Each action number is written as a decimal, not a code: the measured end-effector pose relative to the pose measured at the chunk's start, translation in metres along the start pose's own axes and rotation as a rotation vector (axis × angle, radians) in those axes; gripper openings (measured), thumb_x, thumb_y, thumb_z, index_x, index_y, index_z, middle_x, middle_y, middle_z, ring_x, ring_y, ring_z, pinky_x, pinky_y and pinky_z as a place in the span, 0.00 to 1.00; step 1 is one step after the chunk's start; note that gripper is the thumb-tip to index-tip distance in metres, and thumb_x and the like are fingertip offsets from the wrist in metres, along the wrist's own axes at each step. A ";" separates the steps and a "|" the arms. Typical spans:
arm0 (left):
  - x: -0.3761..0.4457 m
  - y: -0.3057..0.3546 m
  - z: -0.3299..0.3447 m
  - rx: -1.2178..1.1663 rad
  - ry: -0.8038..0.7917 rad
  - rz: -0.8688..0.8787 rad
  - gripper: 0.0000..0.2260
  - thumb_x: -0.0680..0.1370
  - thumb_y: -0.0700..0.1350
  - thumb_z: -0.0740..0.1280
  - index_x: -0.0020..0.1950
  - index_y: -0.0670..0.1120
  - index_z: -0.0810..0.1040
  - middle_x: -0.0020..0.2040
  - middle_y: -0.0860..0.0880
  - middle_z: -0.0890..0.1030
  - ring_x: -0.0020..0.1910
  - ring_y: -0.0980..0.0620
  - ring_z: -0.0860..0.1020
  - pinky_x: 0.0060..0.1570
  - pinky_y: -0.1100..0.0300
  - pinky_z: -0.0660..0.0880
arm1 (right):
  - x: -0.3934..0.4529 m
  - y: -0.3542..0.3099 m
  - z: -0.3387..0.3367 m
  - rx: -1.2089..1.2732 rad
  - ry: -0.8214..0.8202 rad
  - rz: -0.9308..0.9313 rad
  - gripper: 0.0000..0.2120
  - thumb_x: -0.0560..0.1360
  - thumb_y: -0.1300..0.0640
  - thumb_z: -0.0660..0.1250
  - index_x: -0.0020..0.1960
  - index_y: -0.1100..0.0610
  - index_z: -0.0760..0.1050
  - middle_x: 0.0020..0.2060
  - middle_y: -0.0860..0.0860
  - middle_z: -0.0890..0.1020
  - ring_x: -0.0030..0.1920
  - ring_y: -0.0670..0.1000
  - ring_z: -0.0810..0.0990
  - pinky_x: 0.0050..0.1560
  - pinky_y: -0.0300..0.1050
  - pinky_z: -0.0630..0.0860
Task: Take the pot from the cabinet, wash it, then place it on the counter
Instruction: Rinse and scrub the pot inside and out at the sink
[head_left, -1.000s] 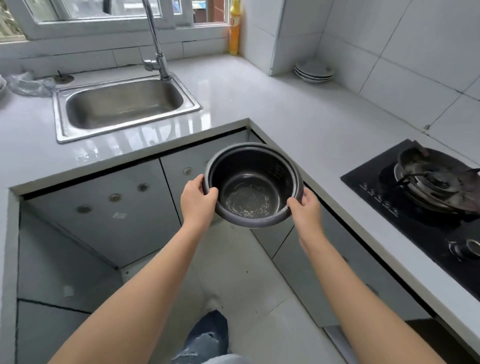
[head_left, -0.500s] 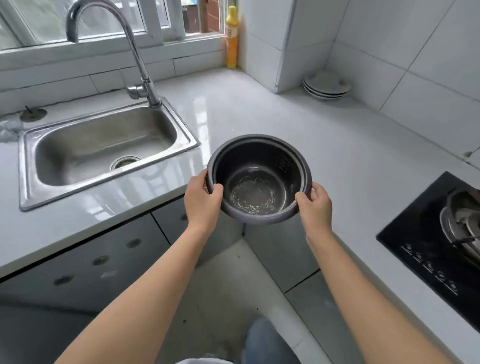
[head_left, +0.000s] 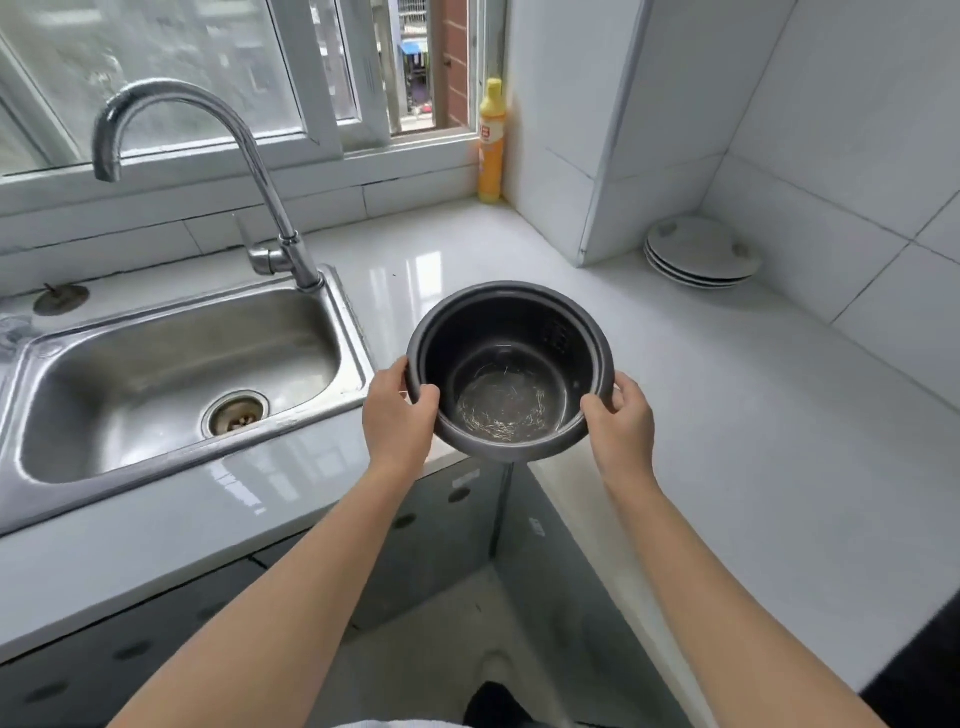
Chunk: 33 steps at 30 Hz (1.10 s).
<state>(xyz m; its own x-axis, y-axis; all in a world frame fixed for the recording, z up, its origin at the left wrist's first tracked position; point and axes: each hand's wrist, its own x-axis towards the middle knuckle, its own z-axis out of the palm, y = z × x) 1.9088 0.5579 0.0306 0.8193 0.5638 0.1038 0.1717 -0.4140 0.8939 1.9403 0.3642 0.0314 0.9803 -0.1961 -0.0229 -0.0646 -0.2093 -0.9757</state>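
While the pot (head_left: 506, 371) hangs in the air over the table (head_left: 727, 415) corner, it could slip or knock the sink (head_left: 353, 332) edge to its left. The left hand (head_left: 397, 415) and right hand (head_left: 621, 421) each grip the rim from opposite sides, thumbs inside, forearms stretched forward.

One pot (head_left: 509, 371), two hands — left hand (head_left: 397, 418), right hand (head_left: 621, 426); one sink (head_left: 156, 364), one faucet (head_left: 260, 171), one yellow bottle (head_left: 491, 143) at 12 o'clock, three stacked plates (head_left: 701, 252).

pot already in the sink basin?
No, both the left hand and right hand hold the pot above the counter corner, right of the sink.
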 end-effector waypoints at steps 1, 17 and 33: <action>0.007 0.002 0.006 0.007 0.008 0.002 0.06 0.73 0.39 0.62 0.47 0.47 0.76 0.47 0.44 0.77 0.47 0.46 0.75 0.42 0.67 0.67 | 0.012 0.000 0.001 -0.007 -0.012 -0.003 0.11 0.71 0.64 0.62 0.51 0.54 0.74 0.44 0.47 0.82 0.45 0.50 0.80 0.48 0.43 0.75; 0.090 -0.010 0.046 0.180 -0.032 -0.056 0.04 0.75 0.41 0.62 0.47 0.44 0.75 0.43 0.43 0.76 0.43 0.47 0.73 0.45 0.56 0.71 | 0.114 0.012 0.044 -0.084 -0.216 0.002 0.16 0.74 0.66 0.59 0.60 0.58 0.72 0.51 0.52 0.81 0.51 0.52 0.79 0.49 0.41 0.72; 0.164 -0.029 0.051 0.174 -0.089 -0.098 0.05 0.76 0.41 0.61 0.47 0.42 0.76 0.46 0.42 0.76 0.46 0.45 0.75 0.44 0.57 0.70 | 0.167 0.011 0.098 -0.218 -0.255 0.097 0.23 0.75 0.62 0.59 0.70 0.58 0.65 0.57 0.54 0.78 0.50 0.50 0.75 0.47 0.39 0.70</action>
<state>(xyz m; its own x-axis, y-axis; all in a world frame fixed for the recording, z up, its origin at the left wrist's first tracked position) 2.0665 0.6261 -0.0009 0.8377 0.5455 -0.0257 0.3384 -0.4817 0.8084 2.1219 0.4229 -0.0044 0.9810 0.0149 -0.1934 -0.1708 -0.4061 -0.8977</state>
